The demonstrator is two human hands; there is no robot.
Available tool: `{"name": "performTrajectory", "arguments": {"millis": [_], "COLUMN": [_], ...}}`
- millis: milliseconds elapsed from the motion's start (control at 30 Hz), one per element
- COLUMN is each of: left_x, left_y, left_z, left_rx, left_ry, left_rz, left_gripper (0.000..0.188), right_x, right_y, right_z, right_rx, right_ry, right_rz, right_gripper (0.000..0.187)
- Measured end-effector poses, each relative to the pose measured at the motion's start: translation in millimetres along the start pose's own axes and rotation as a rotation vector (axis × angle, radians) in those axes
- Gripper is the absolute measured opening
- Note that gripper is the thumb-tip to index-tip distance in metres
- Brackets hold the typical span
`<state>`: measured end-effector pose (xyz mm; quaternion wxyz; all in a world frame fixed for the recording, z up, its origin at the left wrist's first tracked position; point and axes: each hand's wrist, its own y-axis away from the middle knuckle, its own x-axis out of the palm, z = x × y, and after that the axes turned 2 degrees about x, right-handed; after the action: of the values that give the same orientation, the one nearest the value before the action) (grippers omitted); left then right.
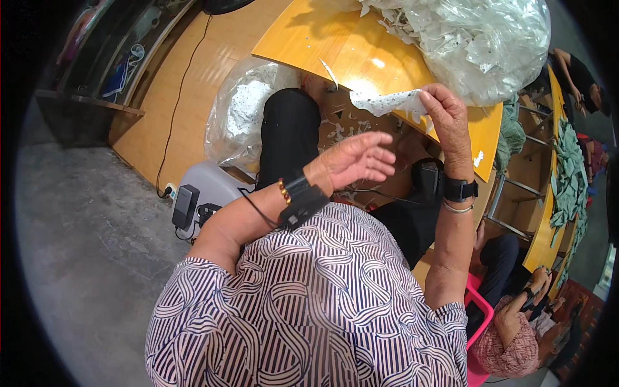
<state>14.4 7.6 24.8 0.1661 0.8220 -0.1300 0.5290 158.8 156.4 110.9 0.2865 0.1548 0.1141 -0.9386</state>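
Observation:
Between its thumb and fingers my right hand (pixel 446 116) pinches one end of a thin white dark-speckled sheet piece (pixel 385 103). The strip stretches out to the left, over the near edge of the yellow table (pixel 361 51). My left hand (pixel 358 160) is in the air in front of my body, below the strip and apart from it, its fingers spread and nothing in them. To its left, beside my knee, a clear plastic bag (pixel 242 106) holds white speckled pieces.
A big clear bag (pixel 477 45) full of white scraps sits on the table. Small scraps (pixel 342 129) litter the floor beneath. A black cable (pixel 175 103) runs down at the left. Co-workers sit at the right by another table with green cloth pieces (pixel 567 174). A pink basket (pixel 480 309) stands at my right.

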Motion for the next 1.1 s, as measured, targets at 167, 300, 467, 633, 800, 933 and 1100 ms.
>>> {"name": "performTrajectory", "arguments": {"millis": [167,300,467,633,800,933,1100], "left_x": [15.7,13.3,2.9,6.0,9.6,9.4,9.1], "left_y": [-24.5,-26.6,-22.6,-20.3,-18.3,-20.7,-18.6], "left_z": [-16.1,-27.7,-36.3,-37.1,-37.6,-27.5,-15.7], "left_rx": [0.04,0.03,0.106,0.248,0.307,0.374,0.374], "left_ry": [0.181,0.279,0.168,0.185,0.251,0.229,0.151], "left_rz": [-0.092,-0.389,-0.529,-0.372,-0.282,-0.246,-0.172], "left_gripper": [0.058,0.05,0.031,0.034,0.035,0.036,0.041], "right_x": [8.1,10.4,13.4,30.4,38.7,51.8,66.4], "right_y": [16.8,25.8,39.4,67.8,80.1,71.4,55.4], "right_z": [6.2,13.4,8.6,-20.3,-31.5,-21.9,-27.1], "right_rx": [0.036,-0.142,-0.309,0.018,0.16,0.329,0.22], "right_ry": [-0.083,0.249,0.543,0.157,0.042,-0.451,-0.79], "right_rz": [0.159,0.275,0.202,0.044,0.232,0.094,-0.238], "right_gripper": [0.011,0.01,0.009,0.01,0.023,0.026,0.02]}}
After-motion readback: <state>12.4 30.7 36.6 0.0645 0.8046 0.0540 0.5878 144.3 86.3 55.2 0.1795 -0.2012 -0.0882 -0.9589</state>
